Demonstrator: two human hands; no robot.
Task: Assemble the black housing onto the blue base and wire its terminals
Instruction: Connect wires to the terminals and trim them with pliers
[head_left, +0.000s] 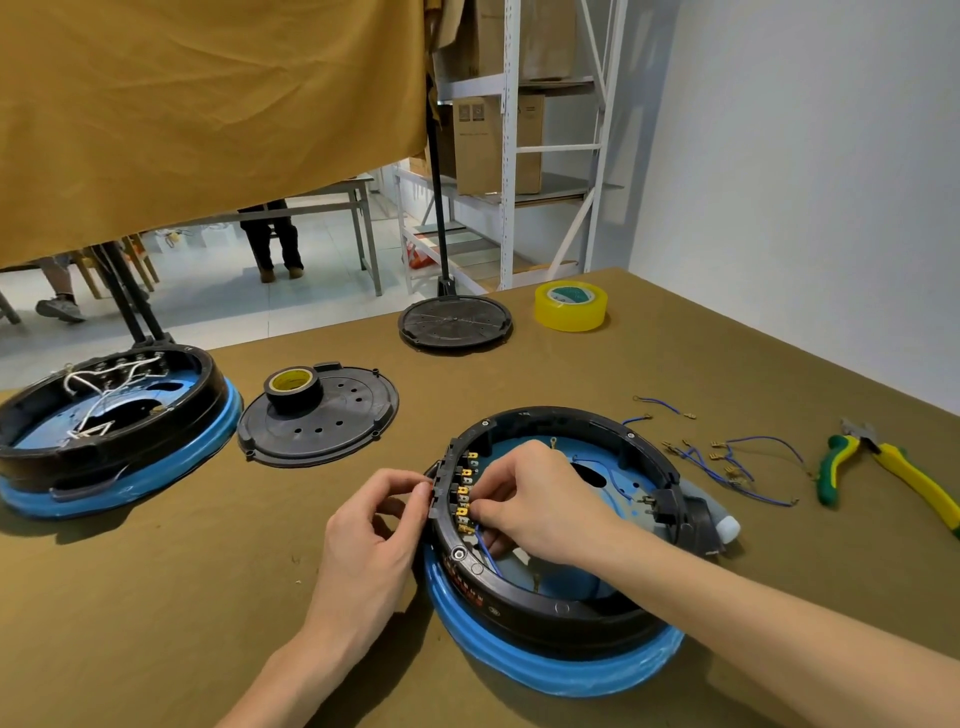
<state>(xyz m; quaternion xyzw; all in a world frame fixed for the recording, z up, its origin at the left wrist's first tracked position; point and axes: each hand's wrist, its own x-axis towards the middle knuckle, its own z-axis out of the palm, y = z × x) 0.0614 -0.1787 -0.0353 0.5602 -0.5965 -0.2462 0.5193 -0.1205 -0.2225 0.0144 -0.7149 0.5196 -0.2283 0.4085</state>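
The person's left hand (382, 519) curls against the outer wall of the black housing (571, 618) at its nine o'clock side, thumb and fingertips pinching the rim there. The right hand (535, 499) reaches over the ring from four o'clock, fingers bent down onto the row of brass terminals (464, 499) inside that same wall, pinching a blue wire (488, 553) at them. The housing sits seated on the blue base (550, 670), near the table's six o'clock edge.

Bare olive table cloth (156, 597) lies open at eight o'clock. At three o'clock, loose blue wires (737, 462) and yellow-green pliers (883, 467) lie well apart from the housing. At ten o'clock rests a black cover plate (343, 431) carrying a black tape roll (293, 387), beyond it a second assembled unit (104, 431). At twelve o'clock are another black disc (456, 323) and yellow tape (570, 306).
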